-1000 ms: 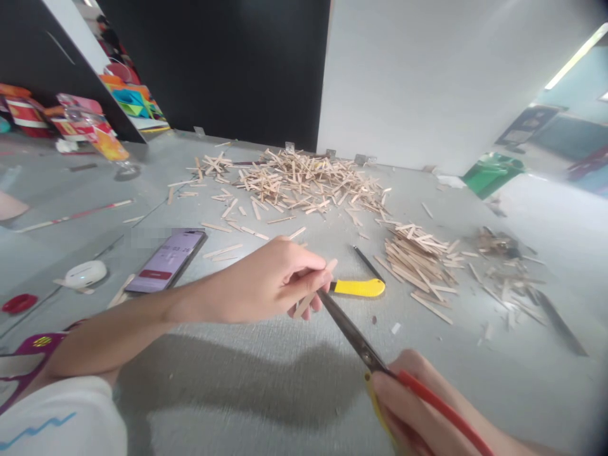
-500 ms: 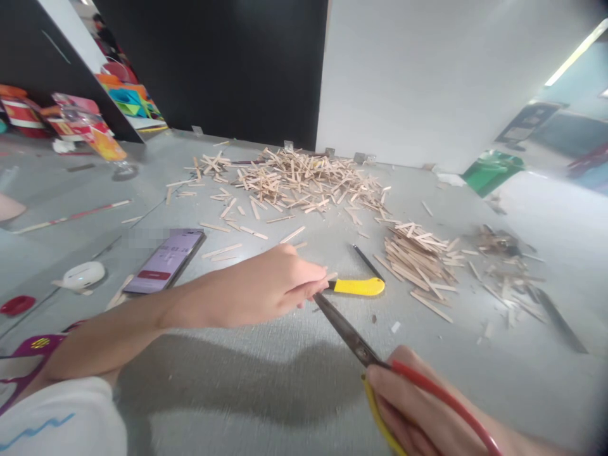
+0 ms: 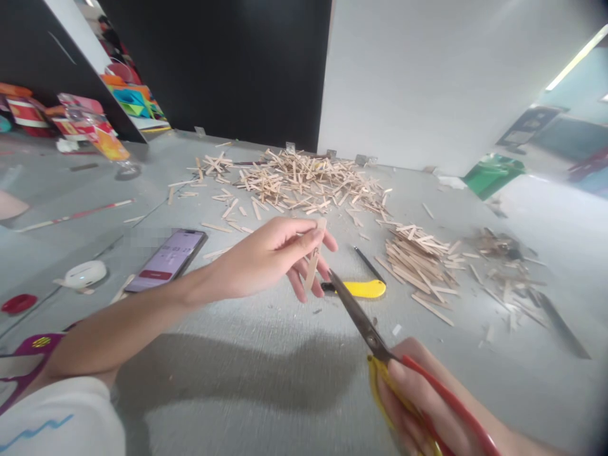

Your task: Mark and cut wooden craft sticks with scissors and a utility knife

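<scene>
Wooden stick pinched in the left hand might slip if scissors gripped in the right hand close askew.

Grey surface, thin dark seam running obliquely across its left side. Behind, a black panel and a white panel meet edge to edge; small brackets along their base. Upper right: bright light strip, with a blurred pale-blue area below.

The scissors are dark grey, red and yellow; the stick pale tan, dark-marked.
</scene>
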Tool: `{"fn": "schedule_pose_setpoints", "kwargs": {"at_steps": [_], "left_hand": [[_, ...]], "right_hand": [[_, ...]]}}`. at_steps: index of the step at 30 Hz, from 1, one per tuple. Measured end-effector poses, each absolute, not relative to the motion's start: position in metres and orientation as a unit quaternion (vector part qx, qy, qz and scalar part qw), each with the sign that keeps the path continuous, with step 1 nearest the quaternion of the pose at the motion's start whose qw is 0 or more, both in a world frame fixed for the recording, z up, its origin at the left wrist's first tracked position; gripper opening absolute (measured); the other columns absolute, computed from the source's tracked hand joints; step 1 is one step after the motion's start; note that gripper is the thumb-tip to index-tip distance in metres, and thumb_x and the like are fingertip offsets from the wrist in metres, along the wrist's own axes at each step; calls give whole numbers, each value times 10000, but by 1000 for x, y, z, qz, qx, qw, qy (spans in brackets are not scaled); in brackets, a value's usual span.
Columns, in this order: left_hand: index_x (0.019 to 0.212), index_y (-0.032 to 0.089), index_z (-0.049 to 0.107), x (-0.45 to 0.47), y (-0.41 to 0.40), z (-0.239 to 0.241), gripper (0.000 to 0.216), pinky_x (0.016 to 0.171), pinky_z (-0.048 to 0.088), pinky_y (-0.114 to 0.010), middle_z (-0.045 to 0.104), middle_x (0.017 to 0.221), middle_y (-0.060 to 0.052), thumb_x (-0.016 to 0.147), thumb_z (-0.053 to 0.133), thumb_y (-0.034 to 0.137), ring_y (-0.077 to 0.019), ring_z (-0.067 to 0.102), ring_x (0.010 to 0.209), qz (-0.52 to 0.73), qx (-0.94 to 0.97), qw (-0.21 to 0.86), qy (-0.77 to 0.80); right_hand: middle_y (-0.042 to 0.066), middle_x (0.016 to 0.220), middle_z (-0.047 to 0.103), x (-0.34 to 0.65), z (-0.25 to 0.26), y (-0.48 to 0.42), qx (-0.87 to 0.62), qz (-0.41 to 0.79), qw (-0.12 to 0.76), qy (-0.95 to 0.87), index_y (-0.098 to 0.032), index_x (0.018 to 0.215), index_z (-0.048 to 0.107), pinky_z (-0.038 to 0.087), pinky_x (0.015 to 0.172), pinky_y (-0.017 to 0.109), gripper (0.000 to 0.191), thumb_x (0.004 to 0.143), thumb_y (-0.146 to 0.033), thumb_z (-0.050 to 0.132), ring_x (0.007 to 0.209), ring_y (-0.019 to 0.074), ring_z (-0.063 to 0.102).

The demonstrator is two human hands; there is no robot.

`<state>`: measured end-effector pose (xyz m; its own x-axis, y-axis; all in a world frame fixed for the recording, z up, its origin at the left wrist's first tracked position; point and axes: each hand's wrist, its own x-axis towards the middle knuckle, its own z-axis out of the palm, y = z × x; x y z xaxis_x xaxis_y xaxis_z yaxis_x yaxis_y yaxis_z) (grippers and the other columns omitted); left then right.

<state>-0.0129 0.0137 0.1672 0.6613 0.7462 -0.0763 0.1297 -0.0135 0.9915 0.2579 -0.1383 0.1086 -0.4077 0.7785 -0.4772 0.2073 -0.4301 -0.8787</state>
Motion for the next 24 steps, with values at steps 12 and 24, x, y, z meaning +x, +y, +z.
{"fn": "schedule_pose_setpoints", "kwargs": {"at_steps": [12, 24], "left_hand": [[1259, 138, 654, -11, -5, 168, 385, 676, 722, -301, 853, 936, -130, 1200, 473, 472, -230, 857, 775, 210, 656, 648, 325], [1314, 137, 746, -11, -8, 168, 514, 644, 704, -284, 829, 818, -94, 1164, 500, 563, -232, 840, 747, 203, 709, 585, 337]], "right_hand": [[20, 754, 604, 265, 118, -143, -468, 676, 207, -531, -222, 866, 594, 482, 653, 327, 705, 1035, -890, 440, 648, 168, 539], [-46, 604, 521, 260, 117, -140, -542, 658, 144, -503, -240, 779, 549, 385, 561, 289, 745, 959, -959, 474, 542, 133, 457]]}}
